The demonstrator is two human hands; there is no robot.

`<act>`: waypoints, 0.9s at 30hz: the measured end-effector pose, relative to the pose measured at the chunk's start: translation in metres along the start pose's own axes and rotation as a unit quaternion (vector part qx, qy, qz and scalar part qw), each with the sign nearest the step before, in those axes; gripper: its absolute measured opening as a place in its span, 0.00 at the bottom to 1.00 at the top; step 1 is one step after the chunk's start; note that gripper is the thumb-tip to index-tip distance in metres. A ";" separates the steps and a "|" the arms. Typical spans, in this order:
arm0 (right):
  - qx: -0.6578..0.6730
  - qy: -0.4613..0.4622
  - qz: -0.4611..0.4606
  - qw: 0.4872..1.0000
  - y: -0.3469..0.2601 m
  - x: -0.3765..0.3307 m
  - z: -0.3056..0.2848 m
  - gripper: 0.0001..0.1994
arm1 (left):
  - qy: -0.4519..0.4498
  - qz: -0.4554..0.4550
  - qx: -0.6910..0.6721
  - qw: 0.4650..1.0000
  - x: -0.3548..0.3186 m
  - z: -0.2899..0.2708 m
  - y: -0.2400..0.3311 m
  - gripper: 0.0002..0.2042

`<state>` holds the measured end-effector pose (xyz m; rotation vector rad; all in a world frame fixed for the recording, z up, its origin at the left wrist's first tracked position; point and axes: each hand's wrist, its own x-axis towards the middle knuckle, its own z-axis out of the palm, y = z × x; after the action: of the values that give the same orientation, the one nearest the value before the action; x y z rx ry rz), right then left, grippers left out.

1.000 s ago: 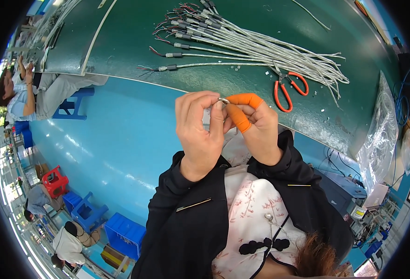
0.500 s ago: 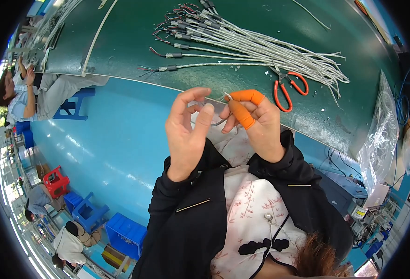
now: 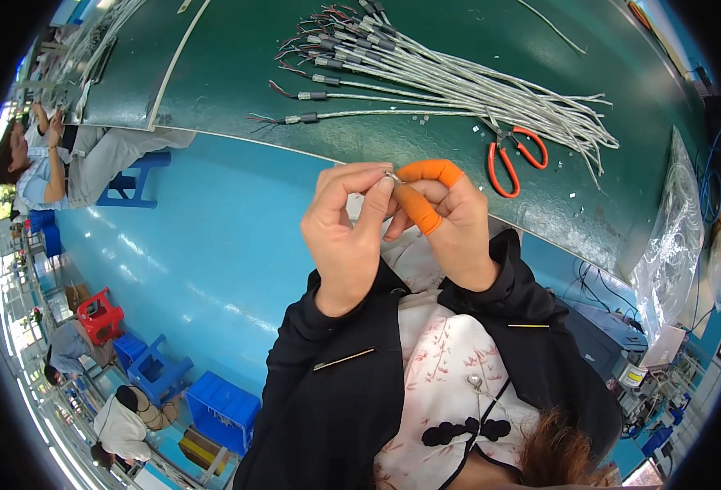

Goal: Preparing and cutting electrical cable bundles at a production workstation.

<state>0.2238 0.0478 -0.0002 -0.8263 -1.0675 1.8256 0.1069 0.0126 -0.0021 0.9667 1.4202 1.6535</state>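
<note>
Just in front of the table's near edge, both my hands meet at a small silvery cable end (image 3: 391,175). My right hand (image 3: 456,224) pinches it between thumb and index finger, both in orange finger cots. My left hand (image 3: 344,233) closes thumb and index fingertips on the same end from the other side. Most of this cable is hidden behind my fingers. Beyond my hands lies a bundle of silvery braided cables (image 3: 466,86) with dark sleeves and thin loose wires at their left ends. One cable (image 3: 377,112) lies a little apart at the near side.
Red-handled pliers (image 3: 505,167) lie on the green table (image 3: 229,65), their jaws by the bundle. Small clipped scraps (image 3: 424,120) dot the surface. Clear plastic sheeting (image 3: 667,237) hangs at the right. A seated person (image 3: 37,175) and blue stools (image 3: 136,180) are at the left.
My left hand has moved right and closed its thumb and index finger on the cable end. Before, its fingers were apart. My right hand keeps its pinch, nearly in place.
</note>
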 end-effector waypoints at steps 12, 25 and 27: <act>-0.037 -0.005 0.045 0.998 -0.013 0.003 -0.012 0.07 | 0.080 0.354 0.402 0.841 0.004 0.016 0.002 0.10; -0.353 -0.083 -0.140 0.921 -0.017 0.007 -0.014 0.13 | -0.029 0.429 0.578 0.693 0.006 -0.007 0.020 0.10; -0.404 -0.085 -0.204 0.888 -0.003 0.011 -0.011 0.13 | -0.056 0.422 0.589 0.687 0.005 -0.014 0.021 0.09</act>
<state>0.2297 0.0627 -0.0034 -0.8122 -2.0074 1.0781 0.0913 0.0087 0.0173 2.7198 2.1116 0.9161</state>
